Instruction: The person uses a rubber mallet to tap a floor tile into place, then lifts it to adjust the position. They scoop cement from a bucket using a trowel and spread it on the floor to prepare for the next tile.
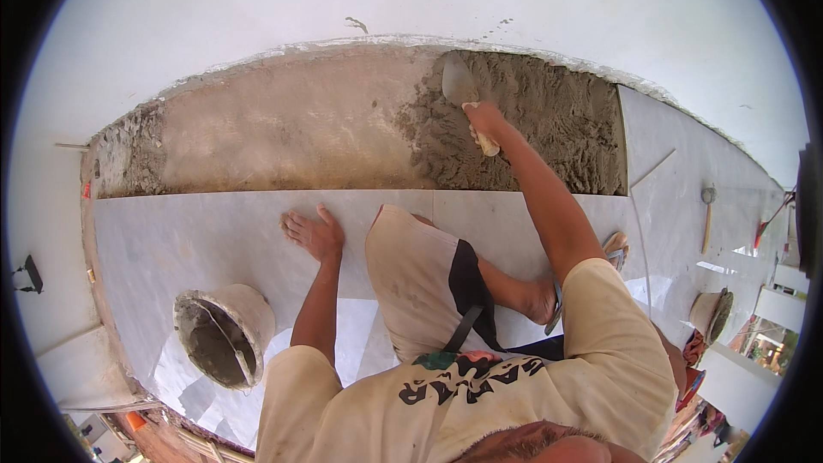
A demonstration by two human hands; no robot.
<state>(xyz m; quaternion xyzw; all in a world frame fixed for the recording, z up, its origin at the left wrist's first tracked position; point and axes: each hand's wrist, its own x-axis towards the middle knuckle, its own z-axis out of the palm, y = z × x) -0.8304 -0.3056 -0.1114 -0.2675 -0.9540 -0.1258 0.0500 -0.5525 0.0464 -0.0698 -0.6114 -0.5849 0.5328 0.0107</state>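
Note:
My right hand (486, 121) grips the handle of a trowel (459, 81), whose blade lies at the far left part of a rough bed of wet mortar (549, 120). To the left of the wet mortar stretches a bare tan strip of floor (283, 133) along the white wall. My left hand (314, 234) rests flat with its fingers spread on the grey tile (206, 231), a little below that strip. Near my left forearm stands a bucket (225, 334) with grey mortar inside and a wire handle across its mouth.
A white wall (411, 0) runs along the far side. At the right, a hammer-like tool with a wooden handle (707, 221) lies on the tiles, and a second bucket (711, 313) stands nearer. A thin cord (645, 249) crosses the tiles beside my sandalled foot (615, 249).

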